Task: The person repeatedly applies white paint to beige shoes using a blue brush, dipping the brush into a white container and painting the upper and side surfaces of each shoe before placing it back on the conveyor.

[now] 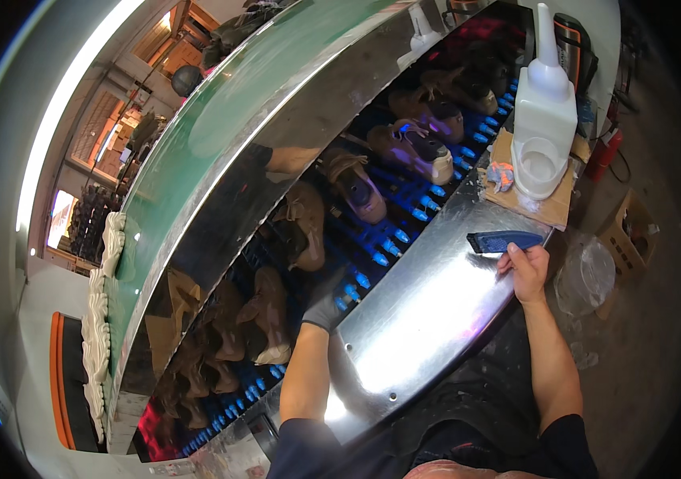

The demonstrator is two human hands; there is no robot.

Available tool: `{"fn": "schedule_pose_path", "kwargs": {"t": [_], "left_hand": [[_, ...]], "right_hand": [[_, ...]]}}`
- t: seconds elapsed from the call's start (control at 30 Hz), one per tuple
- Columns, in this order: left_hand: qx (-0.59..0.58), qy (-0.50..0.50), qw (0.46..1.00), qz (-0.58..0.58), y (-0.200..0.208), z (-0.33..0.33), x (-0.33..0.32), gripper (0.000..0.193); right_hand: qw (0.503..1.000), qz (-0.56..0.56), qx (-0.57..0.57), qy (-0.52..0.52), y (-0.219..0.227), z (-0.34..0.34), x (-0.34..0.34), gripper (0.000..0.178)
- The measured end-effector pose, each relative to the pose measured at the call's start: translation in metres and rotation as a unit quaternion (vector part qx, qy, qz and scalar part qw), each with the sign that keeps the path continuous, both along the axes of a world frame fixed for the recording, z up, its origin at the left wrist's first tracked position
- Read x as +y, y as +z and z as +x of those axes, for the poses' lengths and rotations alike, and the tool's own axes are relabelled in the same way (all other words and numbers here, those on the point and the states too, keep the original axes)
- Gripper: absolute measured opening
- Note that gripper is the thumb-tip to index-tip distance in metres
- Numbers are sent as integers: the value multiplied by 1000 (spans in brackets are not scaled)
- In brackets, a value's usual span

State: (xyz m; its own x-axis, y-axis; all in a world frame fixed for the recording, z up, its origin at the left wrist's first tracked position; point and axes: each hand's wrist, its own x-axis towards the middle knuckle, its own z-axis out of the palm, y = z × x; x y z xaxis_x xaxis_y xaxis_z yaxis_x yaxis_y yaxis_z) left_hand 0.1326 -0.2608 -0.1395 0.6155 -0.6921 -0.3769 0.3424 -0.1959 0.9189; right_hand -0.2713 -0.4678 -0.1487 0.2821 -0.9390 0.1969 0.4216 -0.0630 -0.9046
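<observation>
At the conveyor's near edge, beside its blue-tipped pegs, is my left hand (324, 305) in a dark glove. Motion blurs its fingers, and I cannot make out anything in them. Over the metal ledge, my bare right hand (527, 270) grips one end of a flat, dark blue, tapered piece (508, 241) whose exact kind I cannot tell. Brown shoe uppers stand in a row along the conveyor, including one upper (266, 315) just left of my left hand, another upper (306, 227) beyond it and a third upper (356, 188) further along.
The shiny metal ledge (420, 311) runs along the conveyor. At its far right, a white spouted bottle (546, 104) and an orange-grey wad (501, 176) rest on cardboard (560, 209). A dark reflective panel (240, 191) borders the conveyor's far side. A cardboard box (626, 239) lies on the floor.
</observation>
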Motion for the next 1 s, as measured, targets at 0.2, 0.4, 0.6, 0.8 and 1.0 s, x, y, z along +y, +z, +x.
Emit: {"fn": "schedule_pose_path", "kwargs": {"t": [0.2, 0.4, 0.6, 0.8, 1.0], "left_hand": [[-223, 50, 961, 157, 43, -35, 12, 61], [-499, -3, 852, 159, 94, -113, 15, 66], [-208, -91, 968, -112, 90, -152, -64, 71], [-171, 5, 985, 16, 108, -114, -236, 72], [-390, 150, 907, 50, 113, -148, -321, 39]], "right_hand": [[1000, 9, -2, -6, 6, 2, 4, 20], [999, 31, -12, 4, 9, 5, 3, 24], [999, 44, 2, -1, 14, 6, 9, 21], [999, 47, 24, 12, 12, 8, 12, 20], [998, 38, 38, 25, 19, -1, 15, 16]]}}
